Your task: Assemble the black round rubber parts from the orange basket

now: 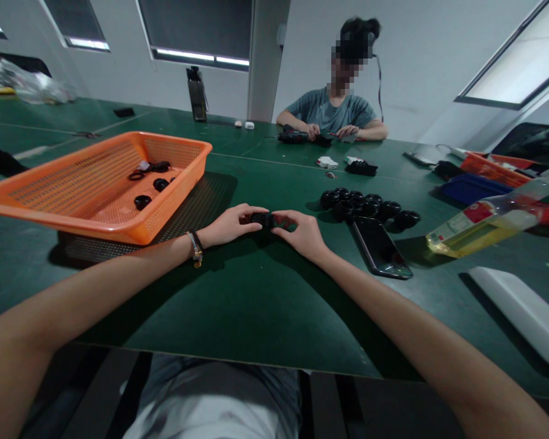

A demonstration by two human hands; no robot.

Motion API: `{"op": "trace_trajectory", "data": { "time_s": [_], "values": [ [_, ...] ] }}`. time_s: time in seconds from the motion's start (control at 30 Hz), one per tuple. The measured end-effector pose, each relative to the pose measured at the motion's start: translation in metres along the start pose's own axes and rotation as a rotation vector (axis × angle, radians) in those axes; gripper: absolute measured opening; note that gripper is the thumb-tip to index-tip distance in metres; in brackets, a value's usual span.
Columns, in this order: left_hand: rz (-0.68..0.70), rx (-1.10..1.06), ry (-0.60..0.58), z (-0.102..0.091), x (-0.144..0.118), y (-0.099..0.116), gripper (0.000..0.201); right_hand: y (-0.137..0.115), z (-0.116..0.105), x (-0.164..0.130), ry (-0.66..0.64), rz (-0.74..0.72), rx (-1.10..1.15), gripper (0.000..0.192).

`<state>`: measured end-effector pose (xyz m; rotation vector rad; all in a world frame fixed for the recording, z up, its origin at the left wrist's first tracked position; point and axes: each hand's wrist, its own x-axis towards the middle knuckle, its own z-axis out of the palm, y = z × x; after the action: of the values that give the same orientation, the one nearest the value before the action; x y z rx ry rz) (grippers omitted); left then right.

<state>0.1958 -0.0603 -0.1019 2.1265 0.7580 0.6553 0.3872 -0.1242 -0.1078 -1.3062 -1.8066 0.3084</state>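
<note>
My forearms stretch out over the green table point(256, 305). My left hand point(229, 227) and right hand point(302, 233) pinch a small black part point(263, 219) between nearly closed fingertips, just left of the phone point(380, 247).

Small black part point(262, 219) pinched betw. left hand point(231, 225) and right hand point(302, 235). Gold-and-dark band on left wrist. Dark green table point(256, 299), faint pale seam lines across. Orange basket point(98, 183), fine mesh pattern on walls and floor, black rings and a white scrap inside; dark perforated mat beneath. Cluster of black rings point(368, 206), glossy. Black phone point(381, 247), reflective screen. Clear bottle point(494, 222), yellow liquid, red-white-green label. White flat piece point(521, 311) at right edge. Blue tray point(469, 186) and second orange tray point(496, 167) far right. Co-worker point(332, 113) opp. in grey-teal shirt. Walls pale grey, dark window blinds.
</note>
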Motion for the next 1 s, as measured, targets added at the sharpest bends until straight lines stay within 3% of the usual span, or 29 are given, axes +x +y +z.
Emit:
{"op": "trace_trajectory", "data": {
  "time_s": [1.0],
  "values": [
    [-0.001,0.003,0.010,0.0008,-0.0009,0.0038,0.039,0.0002,0.0011,0.0008,-0.002,0.013,-0.005,0.024]
  ]
}}
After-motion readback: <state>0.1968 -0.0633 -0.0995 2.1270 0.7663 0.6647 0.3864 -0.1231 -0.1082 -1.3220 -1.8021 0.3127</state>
